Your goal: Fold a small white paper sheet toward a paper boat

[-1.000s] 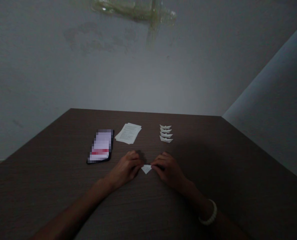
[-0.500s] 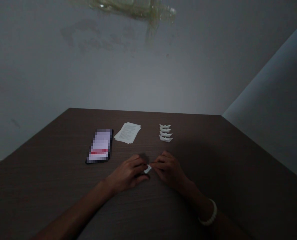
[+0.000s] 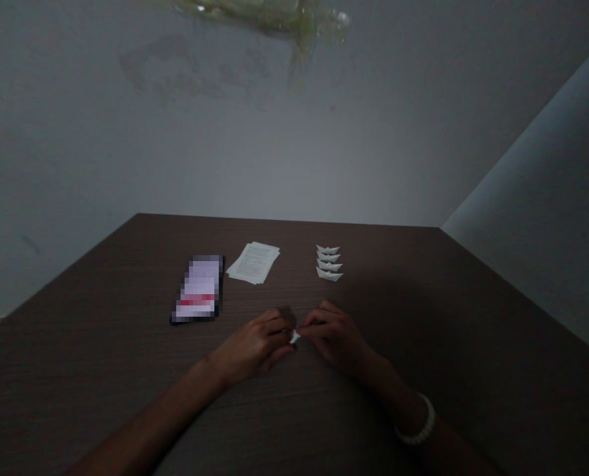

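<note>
A small folded piece of white paper [image 3: 294, 337] lies between my two hands on the dark wooden table [image 3: 423, 317]. My left hand [image 3: 257, 344] pinches its left side with closed fingers. From the right, my right hand [image 3: 334, 334] pinches the other side, and a white bead bracelet [image 3: 418, 430] sits on that wrist. Only a sliver of the paper shows between the fingertips.
Beyond my hands lie a phone [image 3: 199, 288] with a lit screen, a small stack of printed paper slips [image 3: 253, 262] and a row of several folded white paper boats [image 3: 328, 263]. A grey wall rises behind the table's far edge.
My hands have drawn closer together and the paper piece shows much smaller between the fingers than a second ago.
</note>
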{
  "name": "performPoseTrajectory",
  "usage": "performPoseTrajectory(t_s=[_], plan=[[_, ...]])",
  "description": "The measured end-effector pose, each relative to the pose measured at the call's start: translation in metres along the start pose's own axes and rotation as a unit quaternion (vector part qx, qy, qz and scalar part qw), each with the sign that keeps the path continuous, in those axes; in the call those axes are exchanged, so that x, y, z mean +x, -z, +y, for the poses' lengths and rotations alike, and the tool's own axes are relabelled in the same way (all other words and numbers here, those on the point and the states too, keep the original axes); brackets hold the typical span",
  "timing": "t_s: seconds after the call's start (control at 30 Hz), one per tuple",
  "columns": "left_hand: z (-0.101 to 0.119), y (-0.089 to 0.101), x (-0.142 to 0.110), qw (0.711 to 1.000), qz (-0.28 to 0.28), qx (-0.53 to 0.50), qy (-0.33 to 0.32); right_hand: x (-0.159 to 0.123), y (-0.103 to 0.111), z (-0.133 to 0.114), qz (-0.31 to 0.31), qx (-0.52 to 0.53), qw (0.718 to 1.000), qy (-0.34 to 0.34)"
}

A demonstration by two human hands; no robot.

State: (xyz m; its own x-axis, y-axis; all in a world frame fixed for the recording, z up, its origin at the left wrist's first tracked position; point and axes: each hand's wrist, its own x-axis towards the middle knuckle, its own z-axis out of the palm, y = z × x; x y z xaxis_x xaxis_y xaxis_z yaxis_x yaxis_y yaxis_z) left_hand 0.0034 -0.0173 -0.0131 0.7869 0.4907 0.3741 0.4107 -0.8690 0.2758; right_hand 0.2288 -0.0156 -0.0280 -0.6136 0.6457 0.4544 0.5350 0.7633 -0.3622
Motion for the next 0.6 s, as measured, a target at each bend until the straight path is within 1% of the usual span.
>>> performPoseTrajectory(t_s=[0.23,0.33,0.5,0.6], plan=[[0.0026,0.0031,0.0013,1.0,-0.021,-0.009,0.005,0.0004,0.0022,-0.0019,-0.015,-0.008,1.0,-0.002],[0.0025,0.0016,0.0009,1.0,-0.025,-0.002,0.006,0.0014,0.0041,-0.0037,-0.028,-0.022,0.999,-0.006],[0.0008,-0.0033,-0.0009,0.999,-0.033,0.019,0.011,0.0014,0.0047,-0.0072,-0.027,-0.024,0.999,-0.021],[0.0017,-0.0029,-0.0006,0.999,-0.042,0.022,0.014,0.0009,0.0037,-0.0093,-0.031,-0.021,0.999,-0.031]])
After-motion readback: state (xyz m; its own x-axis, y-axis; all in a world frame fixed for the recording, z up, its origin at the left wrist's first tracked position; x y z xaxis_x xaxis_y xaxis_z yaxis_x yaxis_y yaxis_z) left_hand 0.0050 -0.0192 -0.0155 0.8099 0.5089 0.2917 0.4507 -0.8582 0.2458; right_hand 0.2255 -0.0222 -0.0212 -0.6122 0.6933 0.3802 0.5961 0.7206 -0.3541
